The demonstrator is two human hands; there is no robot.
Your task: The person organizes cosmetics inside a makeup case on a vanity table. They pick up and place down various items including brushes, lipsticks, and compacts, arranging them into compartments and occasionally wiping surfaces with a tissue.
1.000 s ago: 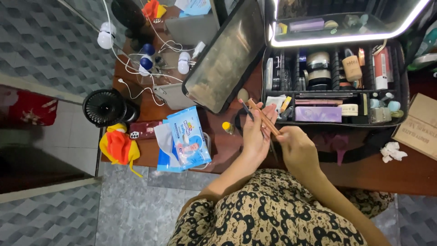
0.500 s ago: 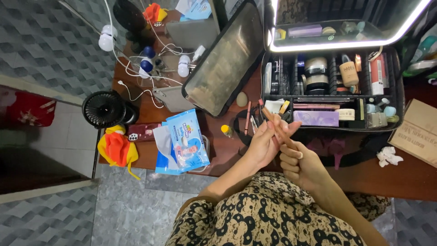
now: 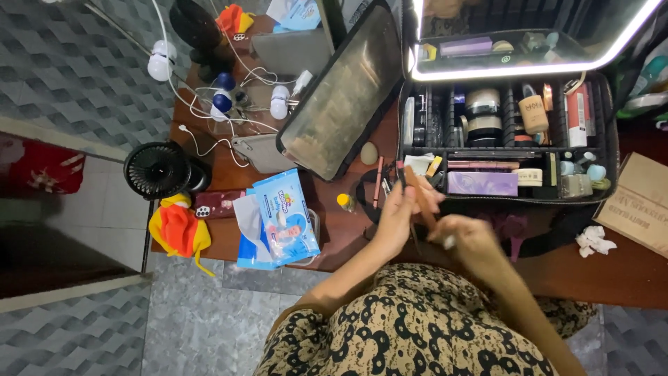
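Brown and slim, a cosmetic pencil runs slantwise between the two hands above the near edge of the wooden table. The left hand wraps around its upper part, fingers curled against it, with the tip poking out toward the open makeup case. The right hand is closed around the lower end; it is blurred, so the exact finger hold cannot be made out.

Just beyond the hands, a second pink pencil lies on the tabletop beside a beige sponge and a small yellow-capped bottle. The case stands at the far right side of the table, its compartments packed with jars, tubes and a lilac box, and its lit mirror lid is raised behind it. A dark-framed clear lid leans against the case's left side.

Toward the left edge sit blue packs of wet wipes, a black fan and an orange-and-yellow toy — white cables tangle at the far left corner. A crumpled tissue and a cardboard box lie at the right edge.
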